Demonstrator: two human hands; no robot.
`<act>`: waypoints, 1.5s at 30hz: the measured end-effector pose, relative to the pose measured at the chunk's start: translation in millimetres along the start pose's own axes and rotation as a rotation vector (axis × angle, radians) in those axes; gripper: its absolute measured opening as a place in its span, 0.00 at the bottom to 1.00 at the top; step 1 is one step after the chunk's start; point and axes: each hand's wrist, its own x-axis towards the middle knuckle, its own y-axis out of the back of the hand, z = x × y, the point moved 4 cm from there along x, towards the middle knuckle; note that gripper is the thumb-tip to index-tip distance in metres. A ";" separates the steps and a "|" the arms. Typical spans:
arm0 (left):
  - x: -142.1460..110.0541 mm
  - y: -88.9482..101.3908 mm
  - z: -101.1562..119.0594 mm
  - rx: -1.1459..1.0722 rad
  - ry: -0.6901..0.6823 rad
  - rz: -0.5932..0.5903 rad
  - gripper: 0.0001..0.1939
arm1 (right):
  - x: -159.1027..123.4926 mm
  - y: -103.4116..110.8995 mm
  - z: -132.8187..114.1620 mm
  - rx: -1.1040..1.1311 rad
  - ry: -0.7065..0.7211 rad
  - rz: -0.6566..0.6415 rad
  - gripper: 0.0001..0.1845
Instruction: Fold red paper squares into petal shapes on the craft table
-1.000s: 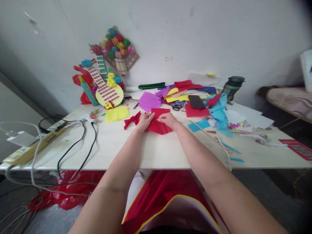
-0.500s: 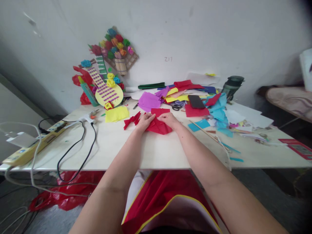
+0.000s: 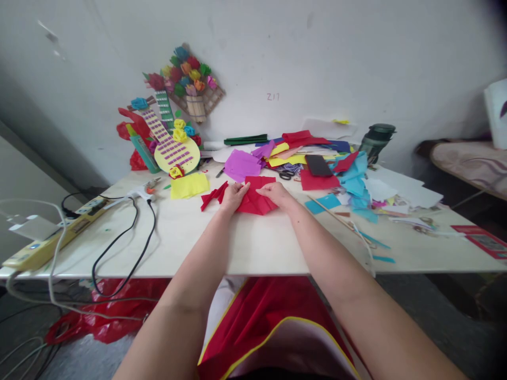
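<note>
Both hands on red crepe-like paper, mid-desk

The person's left hand (image 3: 233,196) had thumb and fingers closed narrow on a thin, creased red paper sheet (image 3: 257,205); the right hand (image 3: 275,193) pinched the same red paper with its fingertips. Sheet lay about midway between the left and right edges of the white-topped desk (image 3: 261,248), well in from the front edge. One folded layer or two pieces: cannot tell.

A crumpled red paper strip (image 3: 212,198) lay just beside the left hand, on the side toward the desk's left edge. Past it, a flat yellow paper piece (image 3: 189,186). Behind the hands, toward the back edge: a purple paper sheet (image 3: 241,165), black-handled scissors (image 3: 285,175) and a flat black rectangular phone (image 3: 319,165) resting on red paper. A flat light-blue paper piece (image 3: 321,203) and a thin wooden stick (image 3: 332,214) lay near the right forearm.

A cream guitar-shaped craft piece (image 3: 177,155) and a teal bottle with yellow-green cap (image 3: 143,150) stood at the back left corner. A long yellow power strip (image 3: 55,240) sat at the front left corner, a red printed card (image 3: 487,241) near the front right corner.
</note>
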 end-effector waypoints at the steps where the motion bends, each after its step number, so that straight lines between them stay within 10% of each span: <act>1: -0.1 0.6 1.0 0.012 -0.011 0.012 0.22 | -0.2 0.0 -0.2 0.008 -0.005 0.000 0.18; 16: 2.5 5.5 1.6 0.041 -0.056 0.135 0.20 | -0.4 3.1 0.8 0.220 -0.021 0.036 0.18; 29: 1.9 23.1 -6.9 -0.035 0.029 0.615 0.19 | -8.7 -25.0 -4.8 0.515 -0.252 -0.237 0.13; 37: 5.1 8.1 -10.5 -0.285 0.087 0.361 0.17 | -4.0 -16.8 -1.8 0.468 -0.234 -0.033 0.05; 45: -1.1 3.1 -8.7 -0.551 0.189 0.035 0.18 | -7.0 -7.4 -3.1 0.368 -0.194 -0.193 0.04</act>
